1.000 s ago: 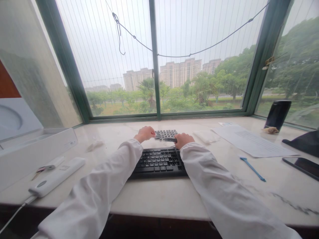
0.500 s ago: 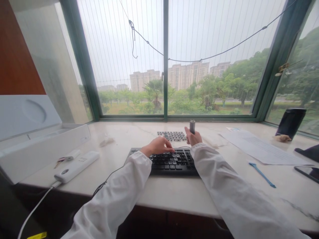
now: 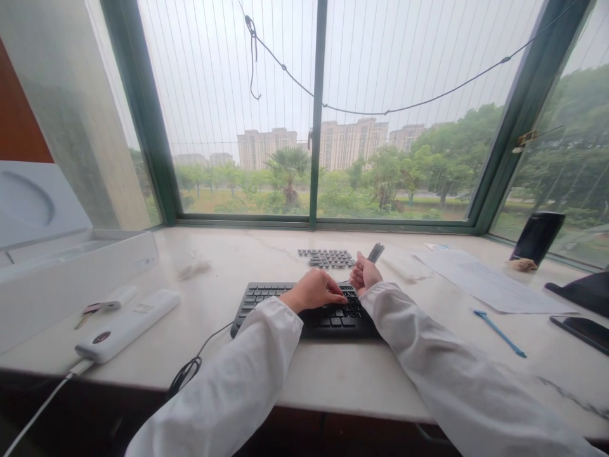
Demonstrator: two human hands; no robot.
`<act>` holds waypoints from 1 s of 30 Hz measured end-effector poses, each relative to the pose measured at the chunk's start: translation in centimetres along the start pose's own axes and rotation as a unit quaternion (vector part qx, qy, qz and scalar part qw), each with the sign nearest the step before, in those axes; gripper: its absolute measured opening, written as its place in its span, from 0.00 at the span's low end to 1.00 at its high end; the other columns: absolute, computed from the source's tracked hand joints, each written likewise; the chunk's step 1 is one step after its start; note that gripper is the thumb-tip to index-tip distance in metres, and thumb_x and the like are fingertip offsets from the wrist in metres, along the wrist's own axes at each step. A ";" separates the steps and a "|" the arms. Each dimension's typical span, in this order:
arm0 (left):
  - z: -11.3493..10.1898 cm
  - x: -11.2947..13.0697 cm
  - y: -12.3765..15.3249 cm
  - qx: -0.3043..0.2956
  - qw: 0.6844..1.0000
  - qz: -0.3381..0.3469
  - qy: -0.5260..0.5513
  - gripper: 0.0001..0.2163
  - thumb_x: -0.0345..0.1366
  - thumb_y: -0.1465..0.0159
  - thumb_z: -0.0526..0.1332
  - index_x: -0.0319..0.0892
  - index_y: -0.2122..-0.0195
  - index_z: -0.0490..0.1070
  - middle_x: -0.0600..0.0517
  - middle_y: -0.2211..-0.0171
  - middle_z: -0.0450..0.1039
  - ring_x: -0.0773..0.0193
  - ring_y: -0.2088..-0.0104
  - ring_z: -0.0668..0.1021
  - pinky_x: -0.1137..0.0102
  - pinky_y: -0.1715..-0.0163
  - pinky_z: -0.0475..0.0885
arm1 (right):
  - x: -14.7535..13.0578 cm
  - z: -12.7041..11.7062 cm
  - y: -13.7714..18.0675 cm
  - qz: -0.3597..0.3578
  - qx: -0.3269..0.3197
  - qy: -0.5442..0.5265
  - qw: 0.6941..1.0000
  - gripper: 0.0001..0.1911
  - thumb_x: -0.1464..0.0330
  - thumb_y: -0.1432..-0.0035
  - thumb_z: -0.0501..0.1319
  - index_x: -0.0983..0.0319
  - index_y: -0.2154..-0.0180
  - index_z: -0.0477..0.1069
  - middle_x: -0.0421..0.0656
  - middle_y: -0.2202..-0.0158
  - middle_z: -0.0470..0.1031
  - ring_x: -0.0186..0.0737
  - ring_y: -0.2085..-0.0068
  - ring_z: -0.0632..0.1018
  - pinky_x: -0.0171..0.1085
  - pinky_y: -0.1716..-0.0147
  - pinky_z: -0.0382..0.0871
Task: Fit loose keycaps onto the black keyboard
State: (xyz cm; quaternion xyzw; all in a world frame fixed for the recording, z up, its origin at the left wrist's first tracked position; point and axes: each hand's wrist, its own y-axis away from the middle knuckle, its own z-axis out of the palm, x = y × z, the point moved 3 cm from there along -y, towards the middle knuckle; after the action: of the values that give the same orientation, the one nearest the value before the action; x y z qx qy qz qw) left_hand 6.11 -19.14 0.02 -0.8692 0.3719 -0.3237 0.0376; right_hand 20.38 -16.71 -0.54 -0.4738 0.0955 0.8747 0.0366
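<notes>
Keyboard point(image 3: 335, 322) under left grip point(image 3: 314, 289), closure unclear; right grip point(image 3: 365, 275) clamps tool point(image 3: 376, 252); white box point(image 3: 95, 274) open.

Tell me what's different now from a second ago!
The left hand moved from beside the loose keycaps back toward the person, over the keyboard. The right hand still holds the dark tool, whose visible end now points up instead of left. The loose keycaps, paper and blue stick stayed put.

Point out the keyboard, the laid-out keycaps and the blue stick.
Keyboard point(image 3: 335, 322), head view: keys near its front edge.
Laid-out keycaps point(image 3: 330, 258), head view: middle of the group.
Blue stick point(image 3: 499, 333), head view: middle of its shaft.
</notes>
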 end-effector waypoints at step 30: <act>0.4 -0.8 -0.3 0.000 1.000 -0.001 -0.003 0.16 0.49 0.48 0.62 0.43 0.67 0.79 0.51 0.74 0.78 0.68 0.75 0.73 0.75 0.72 0.64 | 1.6 -0.2 1.3 -0.155 0.091 0.146 0.973 0.23 0.51 0.48 0.57 0.57 0.79 0.49 0.29 0.90 0.47 0.26 0.90 0.51 0.31 0.92 0.47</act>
State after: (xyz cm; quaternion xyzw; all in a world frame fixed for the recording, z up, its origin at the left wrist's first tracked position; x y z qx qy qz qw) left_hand 6.15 -18.48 -0.61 -0.8702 0.3712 -0.3216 0.0386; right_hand 19.44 -18.10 -1.79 -0.6000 0.1045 0.7675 0.2000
